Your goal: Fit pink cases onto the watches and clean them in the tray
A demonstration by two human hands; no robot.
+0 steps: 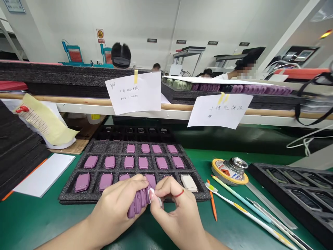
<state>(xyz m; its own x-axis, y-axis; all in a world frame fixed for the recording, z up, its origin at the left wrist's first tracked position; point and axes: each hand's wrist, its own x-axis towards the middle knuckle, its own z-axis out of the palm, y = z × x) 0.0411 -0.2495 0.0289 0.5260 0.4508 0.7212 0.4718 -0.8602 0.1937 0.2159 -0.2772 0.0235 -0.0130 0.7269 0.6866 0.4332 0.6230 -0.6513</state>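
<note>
My left hand (pixel 118 205) is closed around a row of several purple watch cases (pixel 139 203), pressed face to face. At the right end of that row, my right hand (pixel 177 205) pinches a small white piece (pixel 150 193) between thumb and fingers, against the last case. Whether it is cloth or paper I cannot tell. Just behind my hands lies a black foam tray (pixel 100 158) with purple watch cases (pixel 143 162) in its pockets. A cream watch case (pixel 189 183) sits in the front right pocket. My hands partly hide the front row.
Right of the tray are a tape roll (pixel 229 172) with a metal pot (pixel 238 162) on it, a toothbrush (pixel 249 215), an orange stick (pixel 212 205) and a steel ruler (pixel 270 205). Another foam tray (pixel 293 194) stands far right. A shelf (pixel 177 110) with handwritten notes crosses behind.
</note>
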